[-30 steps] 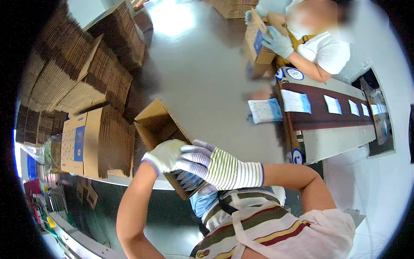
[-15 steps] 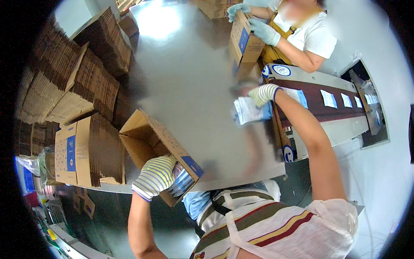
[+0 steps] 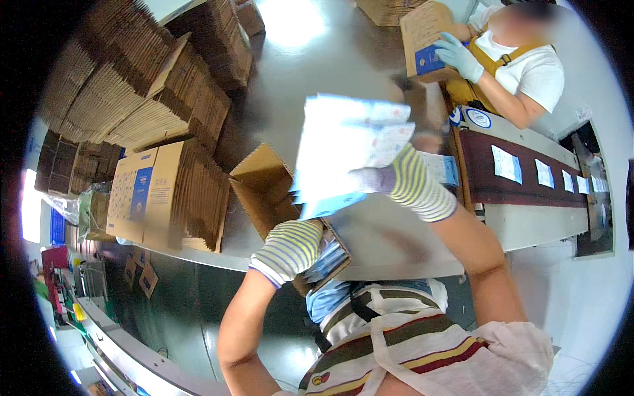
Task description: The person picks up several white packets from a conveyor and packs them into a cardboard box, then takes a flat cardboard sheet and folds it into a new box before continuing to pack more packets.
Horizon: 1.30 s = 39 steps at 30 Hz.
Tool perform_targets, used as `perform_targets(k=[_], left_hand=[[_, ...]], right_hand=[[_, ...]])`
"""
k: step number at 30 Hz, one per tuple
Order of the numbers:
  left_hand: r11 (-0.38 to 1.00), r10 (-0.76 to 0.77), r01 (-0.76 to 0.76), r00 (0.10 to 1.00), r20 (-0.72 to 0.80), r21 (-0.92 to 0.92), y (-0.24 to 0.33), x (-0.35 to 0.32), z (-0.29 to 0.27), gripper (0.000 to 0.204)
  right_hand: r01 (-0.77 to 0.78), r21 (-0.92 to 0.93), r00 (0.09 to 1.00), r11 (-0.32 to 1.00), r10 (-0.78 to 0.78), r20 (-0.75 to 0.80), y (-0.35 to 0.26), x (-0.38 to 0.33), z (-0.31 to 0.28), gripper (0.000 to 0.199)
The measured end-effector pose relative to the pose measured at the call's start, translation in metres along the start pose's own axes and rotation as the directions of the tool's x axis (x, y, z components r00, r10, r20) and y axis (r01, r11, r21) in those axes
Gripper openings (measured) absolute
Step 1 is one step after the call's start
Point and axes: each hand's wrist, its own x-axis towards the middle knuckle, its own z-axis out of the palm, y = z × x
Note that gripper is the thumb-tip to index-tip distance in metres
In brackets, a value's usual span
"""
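the right hand (image 3: pixel 389 178) has its fingers pinching a light, floppy packet (image 3: pixel 343 152) by its lower edge above the open cardboard box (image 3: pixel 271 191), which the left hand (image 3: pixel 290 251) grips on the tabletop (image 3: pixel 370 72).

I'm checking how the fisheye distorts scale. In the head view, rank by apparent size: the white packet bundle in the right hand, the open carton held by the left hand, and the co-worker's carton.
1. White packet bundle, though nearness to the camera enlarges it.
2. Open carton, looking only slightly smaller; unsure.
3. Co-worker's carton, farthest away.
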Motion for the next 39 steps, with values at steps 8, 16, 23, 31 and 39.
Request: perform_targets(k=[8, 16, 23, 31, 39], left_hand=[[0.994, 0.108, -0.109, 0.987, -0.120, -0.003, 0.019, 0.006, 0.003, 0.030], [0.988, -0.101, 0.025, 0.846, -0.523, -0.151, -0.002, 0.013, -0.096, 0.026], [0.982, -0.081, 0.094, 0.993, -0.083, 0.162, -0.071, 0.065, -0.040, 0.032], [0.991, 0.126, -0.084, 0.868, 0.481, -0.109, -0.083, 0.074, -0.011, 0.042], [0.976, -0.130, 0.107, 0.985, 0.110, 0.190, 0.004, 0.044, -0.037, 0.027]], right_hand=[[-0.177, -0.379, 0.939, 0.908, 0.272, 0.212, 0.039, 0.031, 0.064, 0.057], [0.052, -0.830, 0.807, 0.555, 0.467, 0.362, 0.026, 0.035, 0.060, 0.074], [0.037, -0.515, 0.999, 0.856, -0.029, 0.024, -0.023, -0.012, 0.044, 0.072], [0.381, -0.678, 0.923, 0.628, -0.300, 0.241, -0.014, -0.083, 0.126, 0.029], [0.256, -0.620, 0.958, 0.742, -0.279, 0.062, 0.004, -0.081, 0.109, 0.027]])
